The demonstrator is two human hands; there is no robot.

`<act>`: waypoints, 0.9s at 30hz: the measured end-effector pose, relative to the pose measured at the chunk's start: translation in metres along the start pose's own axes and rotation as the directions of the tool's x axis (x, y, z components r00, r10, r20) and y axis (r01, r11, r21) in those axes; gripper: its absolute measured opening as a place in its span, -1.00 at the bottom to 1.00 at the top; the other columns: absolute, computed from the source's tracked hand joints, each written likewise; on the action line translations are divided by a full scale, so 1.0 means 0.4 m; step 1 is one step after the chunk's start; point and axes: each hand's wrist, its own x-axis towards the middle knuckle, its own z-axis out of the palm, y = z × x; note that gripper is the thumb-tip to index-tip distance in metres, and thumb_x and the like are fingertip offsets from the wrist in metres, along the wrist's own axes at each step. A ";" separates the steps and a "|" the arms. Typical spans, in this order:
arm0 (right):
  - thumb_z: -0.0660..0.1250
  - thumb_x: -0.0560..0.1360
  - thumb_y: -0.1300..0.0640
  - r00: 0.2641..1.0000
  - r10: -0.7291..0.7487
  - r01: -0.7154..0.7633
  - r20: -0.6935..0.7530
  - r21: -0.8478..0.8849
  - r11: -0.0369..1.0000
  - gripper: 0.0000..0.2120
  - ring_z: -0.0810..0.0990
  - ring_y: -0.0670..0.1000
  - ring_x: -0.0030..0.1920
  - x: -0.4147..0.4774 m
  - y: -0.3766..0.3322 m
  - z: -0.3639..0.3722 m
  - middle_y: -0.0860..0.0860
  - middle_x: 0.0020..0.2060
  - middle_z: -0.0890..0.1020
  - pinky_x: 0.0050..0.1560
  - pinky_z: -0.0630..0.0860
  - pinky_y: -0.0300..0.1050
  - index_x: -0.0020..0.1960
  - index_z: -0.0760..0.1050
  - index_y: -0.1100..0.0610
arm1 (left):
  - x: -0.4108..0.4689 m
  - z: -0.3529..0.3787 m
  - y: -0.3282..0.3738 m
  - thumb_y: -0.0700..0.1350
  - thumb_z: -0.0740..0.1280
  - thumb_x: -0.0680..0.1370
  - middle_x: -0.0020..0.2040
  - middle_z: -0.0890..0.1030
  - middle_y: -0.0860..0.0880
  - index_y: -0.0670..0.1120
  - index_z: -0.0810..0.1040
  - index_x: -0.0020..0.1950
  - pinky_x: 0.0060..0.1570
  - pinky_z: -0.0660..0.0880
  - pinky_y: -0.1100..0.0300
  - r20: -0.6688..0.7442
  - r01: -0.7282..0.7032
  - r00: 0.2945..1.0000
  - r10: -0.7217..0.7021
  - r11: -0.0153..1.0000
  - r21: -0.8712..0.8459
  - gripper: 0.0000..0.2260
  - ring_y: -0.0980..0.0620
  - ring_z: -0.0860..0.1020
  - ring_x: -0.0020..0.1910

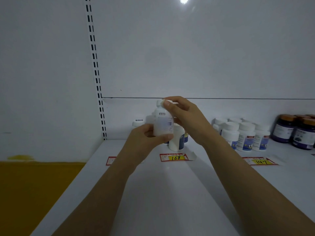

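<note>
Gripping the white bottle (pixel 162 123) low on its body with the left hand (pixel 146 135), thumb across the front, fingers curled behind. Pinching the cap (pixel 160 102) from one o'clock with the right hand (pixel 185 116), thumb and fingertips closed on its rim. Held upright in the air above the shelf (pixel 162 184), clear of its surface, label towards the camera.

Judged as turning or checking the cap. To do it well:
- Brace the body firmly in the left hand, letting only the cap turn.
- Twist from the right fingertips rather than the wrist.
- Hold the bottle plumb against any spill.

Cap loose or tight: impossible to tell.

Just behind, at five o'clock of the held bottle, a blue-labelled bottle (pixel 176 138) standing on the shelf; worth minding with the right forearm above it. At nine o'clock, a small bottle (pixel 137 123), partly hidden. At six o'clock, a price tag (pixel 173 157) marked 168. Out at three o'clock, a cluster of white bottles (pixel 245 137), then dark jars (pixel 293 130) with orange lids, well apart from the work.
</note>
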 end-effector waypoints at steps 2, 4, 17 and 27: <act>0.32 0.51 -0.06 1.000 -0.007 0.007 -0.002 -0.007 1.000 -0.75 0.68 -0.03 -0.05 0.001 0.000 -0.002 -0.04 -0.04 0.68 0.00 0.64 -0.08 0.13 0.55 -0.01 | 0.001 0.000 0.000 -0.05 0.46 0.42 -0.09 0.58 0.14 0.07 0.49 0.05 -0.19 0.46 0.43 0.006 -0.007 1.000 0.007 1.000 -0.002 -0.75 0.24 0.57 -0.17; 0.32 0.52 -0.04 1.000 -0.010 0.010 -0.007 -0.002 1.000 -0.76 0.67 0.00 -0.01 0.003 0.001 -0.005 -0.02 -0.02 0.68 0.01 0.63 -0.07 0.15 0.55 0.01 | 0.002 -0.001 -0.001 -0.04 0.45 0.43 -0.02 0.60 0.10 0.04 0.50 0.11 -0.06 0.48 0.36 0.025 0.004 1.000 -0.004 1.000 -0.007 -0.71 0.17 0.58 -0.09; 0.30 0.53 -0.05 1.000 -0.018 0.018 -0.013 -0.012 1.000 -0.76 0.66 -0.10 -0.06 -0.011 -0.009 0.006 -0.08 -0.07 0.67 -0.05 0.61 -0.21 0.13 0.55 0.03 | -0.002 -0.006 -0.008 -0.02 0.49 0.40 0.06 0.62 0.05 -0.03 0.51 0.23 -0.10 0.48 0.39 0.023 0.026 0.999 -0.028 0.998 0.053 -0.57 0.15 0.59 -0.04; 0.34 0.51 -0.05 0.999 -0.027 0.025 -0.026 -0.056 0.998 -0.69 0.66 -0.11 -0.07 -0.012 -0.012 0.007 -0.06 -0.03 0.67 -0.06 0.59 -0.24 0.19 0.52 0.07 | -0.002 -0.014 -0.008 -0.07 0.49 0.40 0.11 0.62 0.03 0.02 0.50 0.16 0.05 0.49 0.24 0.060 0.083 0.995 -0.084 0.996 0.022 -0.63 0.10 0.58 0.02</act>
